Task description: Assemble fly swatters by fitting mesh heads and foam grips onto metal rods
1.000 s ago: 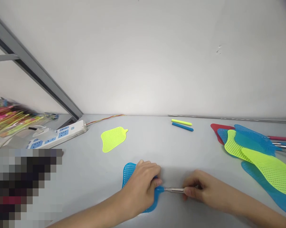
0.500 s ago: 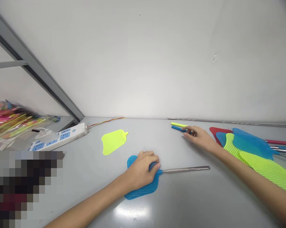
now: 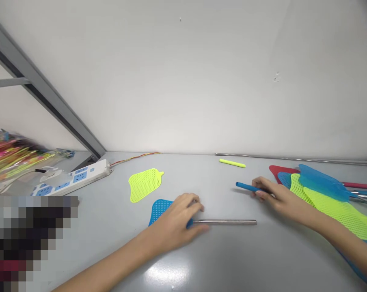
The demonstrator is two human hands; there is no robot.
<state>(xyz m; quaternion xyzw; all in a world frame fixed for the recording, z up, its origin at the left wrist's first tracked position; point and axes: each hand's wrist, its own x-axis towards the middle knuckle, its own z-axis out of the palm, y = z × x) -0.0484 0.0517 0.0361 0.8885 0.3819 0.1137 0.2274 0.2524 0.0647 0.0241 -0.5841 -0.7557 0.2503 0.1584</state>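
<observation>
A blue fly swatter head [image 3: 160, 209] with small holes lies on the grey table, joined to a silver metal rod [image 3: 226, 222] that points right. Over the head's neck rests my left hand [image 3: 179, 219], its thumb and fingers apart on either side of the rod's near end; much of the head is hidden beneath it. My right hand [image 3: 270, 194] pinches a blue handle sleeve [image 3: 246, 186] by one end, the hollow end pointing left, above the table. Farther back lie a yellow handle sleeve [image 3: 232, 163] and, at left, a loose yellow swatter head [image 3: 146, 184].
Several swatters pile up at the right, with a yellow one [image 3: 338, 209] on top. A long metal rod [image 3: 281, 158] runs along the wall. At left are a white power strip [image 3: 92, 174], bagged colourful items [image 3: 22, 154] and a grey metal frame [image 3: 46, 93].
My right hand left the rod, reached to the back and took the blue sleeve, bringing it nearer. The fingers of my left hand have spread from their grip on the blue swatter.
</observation>
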